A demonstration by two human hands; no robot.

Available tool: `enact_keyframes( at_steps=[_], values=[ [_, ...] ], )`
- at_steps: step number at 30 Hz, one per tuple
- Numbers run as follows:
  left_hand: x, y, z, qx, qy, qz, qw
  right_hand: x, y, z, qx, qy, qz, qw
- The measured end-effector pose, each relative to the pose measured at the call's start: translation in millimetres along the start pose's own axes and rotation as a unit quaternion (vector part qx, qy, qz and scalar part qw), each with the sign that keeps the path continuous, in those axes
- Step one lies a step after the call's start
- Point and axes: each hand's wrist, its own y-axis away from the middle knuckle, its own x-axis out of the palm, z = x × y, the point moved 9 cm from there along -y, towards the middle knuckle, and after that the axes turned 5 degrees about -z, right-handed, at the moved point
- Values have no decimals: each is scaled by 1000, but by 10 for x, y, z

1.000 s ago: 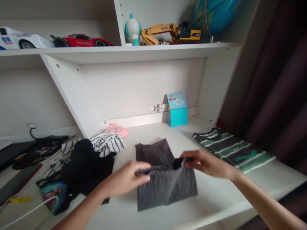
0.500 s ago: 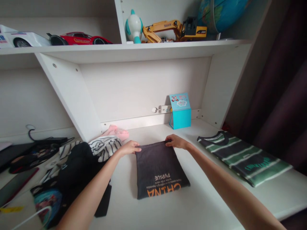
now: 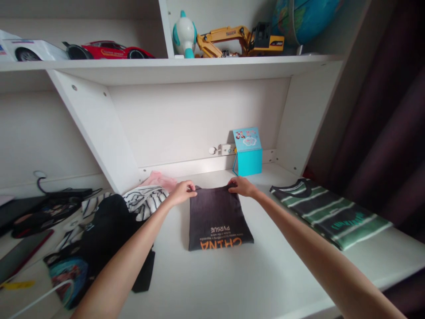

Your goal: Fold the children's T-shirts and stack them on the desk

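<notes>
A dark grey T-shirt [image 3: 217, 215], folded into a rectangle, lies on the white desk [image 3: 199, 283] in front of me. Its orange and white lettering reads upside down from my side. My left hand [image 3: 182, 192] pinches the far left corner, and my right hand [image 3: 243, 186] grips the far right corner. Off to the right rests a folded green and dark striped shirt [image 3: 332, 212]. Beside my left forearm is a heap with black clothing [image 3: 102, 239], a white and black striped garment [image 3: 148, 199] and a pink garment [image 3: 159, 179].
A blue desk calendar [image 3: 249, 155] stands at the back near a power socket [image 3: 227, 149]. Overhead, a shelf [image 3: 199, 68] carries a toy excavator [image 3: 242, 40], a red toy car [image 3: 113, 51] and a globe [image 3: 302, 20]. A white cable [image 3: 43, 297] lies at the lower left.
Both hands have moved slightly away from me with the T-shirt, which now lies farther back on the desk. They still hold its far corners.
</notes>
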Motion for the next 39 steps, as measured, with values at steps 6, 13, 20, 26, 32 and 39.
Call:
enact_keyframes(
  at_steps=[6, 13, 20, 26, 32, 39],
  values=[
    [-804, 224, -1050, 173, 44, -132, 975, -1254, 623, 628, -138, -43, -212, 966],
    [5, 699, -659, 176, -151, 53, 971, -496, 1736, 1252, -264, -69, 75, 959],
    [767, 1338, -1018, 172, -157, 114, 966, -99, 1411, 502, -164, -65, 86, 981],
    [1229, 1626, -1435, 215, -142, 161, 953, 341, 1246, -28, -121, 28, 94, 988],
    [919, 1210, -807, 142, -220, 70, 963, 316, 1872, 258, -81, 112, 8, 990],
    [964, 870, -565, 63, -233, 56, 969, 189, 1567, 174, -62, 68, -26, 995]
  ],
)
